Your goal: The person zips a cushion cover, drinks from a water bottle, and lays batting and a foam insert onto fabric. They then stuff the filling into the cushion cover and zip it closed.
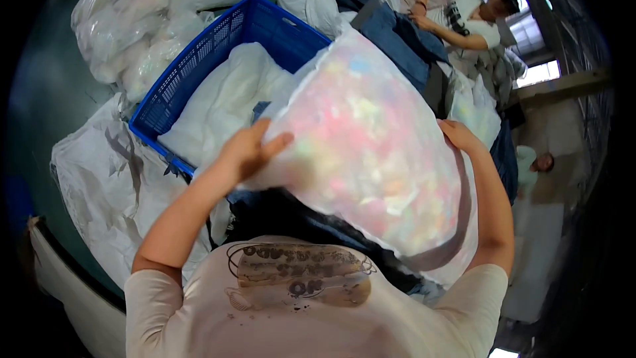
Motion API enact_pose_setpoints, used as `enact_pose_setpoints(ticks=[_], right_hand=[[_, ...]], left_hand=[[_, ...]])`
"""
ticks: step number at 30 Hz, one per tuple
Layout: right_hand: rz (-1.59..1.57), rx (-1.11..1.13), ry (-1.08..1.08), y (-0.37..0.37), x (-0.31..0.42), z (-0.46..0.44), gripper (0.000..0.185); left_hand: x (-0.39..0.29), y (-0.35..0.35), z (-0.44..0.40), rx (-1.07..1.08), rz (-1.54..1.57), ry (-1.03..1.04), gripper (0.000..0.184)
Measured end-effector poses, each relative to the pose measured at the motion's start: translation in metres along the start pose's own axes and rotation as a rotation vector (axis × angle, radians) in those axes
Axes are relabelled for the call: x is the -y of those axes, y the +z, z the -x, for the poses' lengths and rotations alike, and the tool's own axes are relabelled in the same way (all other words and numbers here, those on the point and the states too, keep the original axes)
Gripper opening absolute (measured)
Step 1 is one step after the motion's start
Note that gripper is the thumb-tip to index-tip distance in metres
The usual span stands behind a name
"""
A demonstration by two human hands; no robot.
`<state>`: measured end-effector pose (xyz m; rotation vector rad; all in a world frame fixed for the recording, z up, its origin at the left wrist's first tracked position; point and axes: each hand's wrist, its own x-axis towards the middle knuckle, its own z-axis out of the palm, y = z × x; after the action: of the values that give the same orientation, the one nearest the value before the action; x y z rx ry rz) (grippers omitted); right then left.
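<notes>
A large white cloth piece with blurred pink, yellow and blue patches (371,139) is spread between my two hands, in front of my chest. My left hand (255,149) is at its left edge, thumb on top and the other fingers hidden. Its right edge is pinched by my right hand (457,134). Just left of the cloth stands a blue plastic crate (159,86) with soft white material (232,86) inside. Dark and denim fabric (285,215) lies below the cloth, near my body.
Clear plastic bags of pale material (126,20) lie behind the crate at the upper left. A white sack (112,179) sits at the left. Denim (397,46) is piled beyond the cloth. One co-worker (464,16) is at the upper right, another person (535,162) farther right.
</notes>
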<state>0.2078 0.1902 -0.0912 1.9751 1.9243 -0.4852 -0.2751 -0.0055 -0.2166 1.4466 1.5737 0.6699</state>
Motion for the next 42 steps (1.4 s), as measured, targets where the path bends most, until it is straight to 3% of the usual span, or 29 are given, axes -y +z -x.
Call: enact_pose_setpoints(ticks=[1, 3, 4, 5, 6, 8, 9, 10, 12, 14, 17, 19, 20, 21, 23, 24, 29, 32, 34, 36, 38, 39, 42], right_hand=[[0.271, -0.111, -0.083, -0.013, 0.007, -0.024, 0.058], [0.191, -0.332, -0.377, -0.04, 0.093, -0.03, 0.057], [-0.16, -0.376, -0.599, -0.038, 0.123, -0.058, 0.054], [-0.337, -0.18, -0.668, -0.047, 0.173, -0.058, 0.05], [-0.289, -0.184, -0.851, -0.044, 0.212, -0.065, 0.05], [0.243, -0.298, -1.276, -0.036, 0.261, -0.095, 0.041], [0.273, -0.132, -1.244, -0.023, 0.266, -0.131, 0.032], [0.169, 0.1, -0.908, -0.01, 0.276, -0.144, 0.031], [0.367, 0.138, -0.876, 0.013, 0.288, -0.2, 0.032], [0.136, 0.25, -0.57, 0.043, 0.293, -0.243, 0.032], [-0.292, 0.104, -0.487, 0.074, 0.278, -0.292, 0.039], [-0.049, -0.312, -0.548, 0.091, 0.27, -0.306, 0.051], [0.078, -0.517, -0.569, 0.098, 0.266, -0.307, 0.059], [0.218, -0.422, -0.618, 0.101, 0.264, -0.31, 0.078], [0.098, -0.07, -0.533, 0.117, 0.256, -0.346, 0.08], [0.04, 0.096, -0.495, 0.121, 0.255, -0.358, 0.081], [-0.003, 0.023, -0.569, 0.08, 0.256, -0.329, 0.045], [-0.22, -0.117, -0.64, 0.044, 0.252, -0.295, 0.031], [-0.446, -0.132, -0.643, -0.004, 0.245, -0.248, 0.021], [-0.744, 0.045, -0.789, -0.059, 0.207, -0.249, 0.023], [-0.704, 0.137, -0.553, -0.103, 0.202, -0.197, 0.029], [-0.473, 0.019, -0.445, -0.119, 0.2, -0.18, 0.029], [-0.415, -0.025, -0.59, -0.106, 0.211, -0.109, 0.029]], left_hand=[[0.014, 0.009, 0.004, -0.082, 0.053, 0.107, 0.055], [0.033, 0.021, 0.001, -0.199, 0.213, 0.285, 0.043], [0.028, 0.01, 0.002, -0.049, 0.28, 0.189, 0.045], [0.026, 0.003, -0.002, 0.017, 0.286, 0.117, 0.046], [0.025, 0.001, -0.005, 0.087, 0.295, 0.043, 0.047], [0.018, -0.003, -0.012, 0.094, 0.298, -0.02, 0.046], [0.017, -0.004, -0.018, 0.103, 0.29, -0.052, 0.046], [0.019, -0.002, -0.024, 0.087, 0.229, -0.057, 0.046], [0.023, 0.007, -0.034, 0.063, 0.099, -0.059, 0.044], [0.037, 0.024, -0.051, 0.001, 0.042, -0.026, 0.047], [0.045, 0.036, -0.069, -0.21, -0.056, 0.03, 0.059], [0.047, 0.038, -0.076, -0.44, -0.216, 0.13, 0.068], [0.049, 0.04, -0.079, -0.356, -0.205, 0.075, 0.071], [0.05, 0.041, -0.083, -0.269, -0.194, 0.018, 0.074], [0.051, 0.039, -0.087, -0.048, -0.116, -0.117, 0.074], [0.054, 0.038, -0.088, -0.038, -0.051, -0.099, 0.072], [0.043, 0.028, -0.078, -0.09, 0.074, 0.088, 0.058], [-0.004, -0.004, -0.069, 0.276, 0.544, -0.147, 0.045], [-0.013, 0.0, -0.062, 0.2, 0.538, -0.054, 0.037], [-0.019, 0.003, -0.054, 0.069, 0.447, 0.1, 0.035], [-0.023, 0.007, -0.046, -0.117, 0.275, 0.32, 0.037], [-0.021, 0.013, -0.04, -0.34, 0.192, 0.485, 0.034], [-0.046, -0.014, 0.002, -0.405, -0.221, 0.537, 0.022]])
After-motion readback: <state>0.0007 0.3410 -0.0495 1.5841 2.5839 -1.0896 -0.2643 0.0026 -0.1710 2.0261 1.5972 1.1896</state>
